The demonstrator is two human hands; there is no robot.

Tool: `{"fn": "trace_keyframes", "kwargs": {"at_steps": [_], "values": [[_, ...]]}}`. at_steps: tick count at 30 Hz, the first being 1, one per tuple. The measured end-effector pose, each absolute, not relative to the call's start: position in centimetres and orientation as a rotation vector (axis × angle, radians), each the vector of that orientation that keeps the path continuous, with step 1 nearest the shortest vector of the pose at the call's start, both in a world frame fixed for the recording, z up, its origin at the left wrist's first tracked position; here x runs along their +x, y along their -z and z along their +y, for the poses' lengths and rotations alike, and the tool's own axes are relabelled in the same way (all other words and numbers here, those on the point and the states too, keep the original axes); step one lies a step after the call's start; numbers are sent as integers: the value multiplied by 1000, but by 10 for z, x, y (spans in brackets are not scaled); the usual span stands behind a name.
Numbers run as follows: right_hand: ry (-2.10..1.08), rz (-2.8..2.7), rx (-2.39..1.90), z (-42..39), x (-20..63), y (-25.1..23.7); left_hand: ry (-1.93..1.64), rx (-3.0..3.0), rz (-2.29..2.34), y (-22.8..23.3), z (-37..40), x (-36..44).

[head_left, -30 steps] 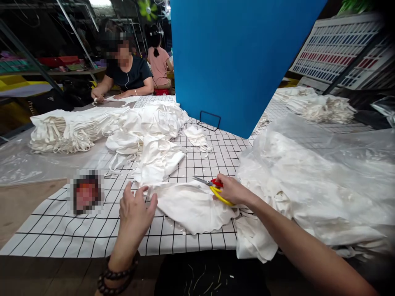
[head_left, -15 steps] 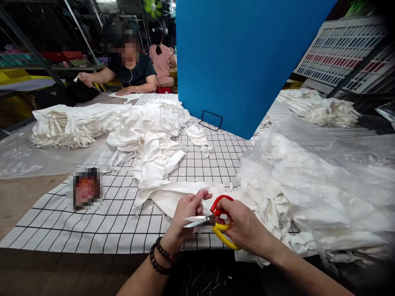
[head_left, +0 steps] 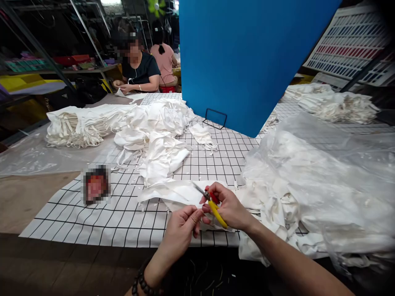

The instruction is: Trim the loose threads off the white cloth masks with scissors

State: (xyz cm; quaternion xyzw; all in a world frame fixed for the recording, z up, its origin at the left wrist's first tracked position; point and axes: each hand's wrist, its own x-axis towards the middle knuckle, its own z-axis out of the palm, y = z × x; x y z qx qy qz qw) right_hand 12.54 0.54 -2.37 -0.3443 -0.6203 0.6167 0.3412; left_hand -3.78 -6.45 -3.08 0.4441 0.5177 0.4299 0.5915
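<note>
My right hand [head_left: 231,207] holds a pair of scissors [head_left: 217,213] with one red and one yellow handle loop. Their blades point up and to the left, over a white cloth piece [head_left: 182,193] spread on the table. Close beside it, the thumb and fingers of my left hand [head_left: 182,230] are pinched together, almost touching the right fingertips. What they pinch is too small to make out. Dark beads circle my left wrist. Both hands are at the near edge of the grid-patterned tablecloth [head_left: 101,230].
Crumpled white cloth pieces [head_left: 163,158] and a stacked row [head_left: 77,127] lie left. A clear plastic bag [head_left: 324,185] with white cloth lies right. A blue panel [head_left: 240,65] stands mid-table above a black wire stand [head_left: 216,119]. A co-worker [head_left: 140,74] sits opposite.
The scissors have swung from pointing left to pointing up-left, and moved up off my left wrist. My left hand has come in against the right fingertips. The co-worker's hands have come together.
</note>
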Motion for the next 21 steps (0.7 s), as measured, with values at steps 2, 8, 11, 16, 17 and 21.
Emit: {"fn": "trace_keyframes", "kwargs": {"at_steps": [2, 8, 11, 16, 17, 21], "values": [[-1547, -1535, -910, 5, 123, 25, -1092, 1154, 1321, 33, -65, -40], [-1563, -1464, -962, 1, 122, 28, -1361, 1355, 1424, 38, -65, -35], [-1609, -1525, -999, -2, 127, 28, -1308, 1201, 1174, 42, -62, -31], [-1350, -1753, -1219, -7, 155, 14, -1364, 1186, 1123, 47, -58, -31], [-1289, -1846, -1284, -9, 161, 9, -1364, 1213, 1146, 47, -57, -31], [-1061, -2193, -1468, -20, 174, -5, -1333, 1349, 1204, 45, -56, -31]]}}
